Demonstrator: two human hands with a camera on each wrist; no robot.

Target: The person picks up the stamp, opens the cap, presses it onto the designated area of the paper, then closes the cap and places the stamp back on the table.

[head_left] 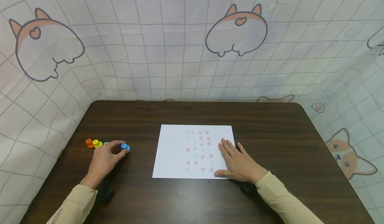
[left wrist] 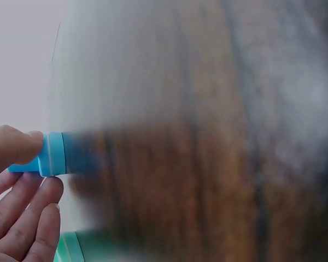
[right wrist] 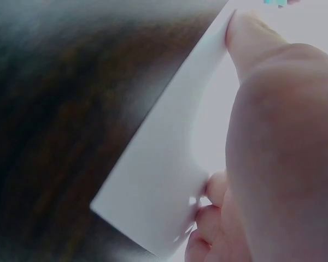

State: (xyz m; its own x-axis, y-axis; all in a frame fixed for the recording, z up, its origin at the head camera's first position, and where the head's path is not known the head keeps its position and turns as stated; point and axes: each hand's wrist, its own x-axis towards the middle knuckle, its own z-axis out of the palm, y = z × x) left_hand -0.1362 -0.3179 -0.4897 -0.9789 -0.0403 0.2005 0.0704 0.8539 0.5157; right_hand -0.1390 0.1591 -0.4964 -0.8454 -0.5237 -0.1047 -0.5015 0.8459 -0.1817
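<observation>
My left hand [head_left: 103,160] is at the left of the table, its thumb and fingers pinching a small blue stamp [head_left: 125,147]. In the left wrist view the thumb lies on one side of the blue stamp [left wrist: 53,154] and fingertips on the other. A green stamp [left wrist: 70,248] stands beside it, mostly hidden behind the hand in the head view. My right hand [head_left: 240,164] rests flat, fingers straight, on the right side of a white sheet of paper [head_left: 171,154]. Rows of small red and teal printed marks cover the sheet's middle and right.
An orange stamp [head_left: 89,143] and a yellow stamp [head_left: 97,143] stand in a row left of my left hand. The dark wooden table [head_left: 192,200] has a patterned cloth [head_left: 180,50] hanging behind it and along its sides.
</observation>
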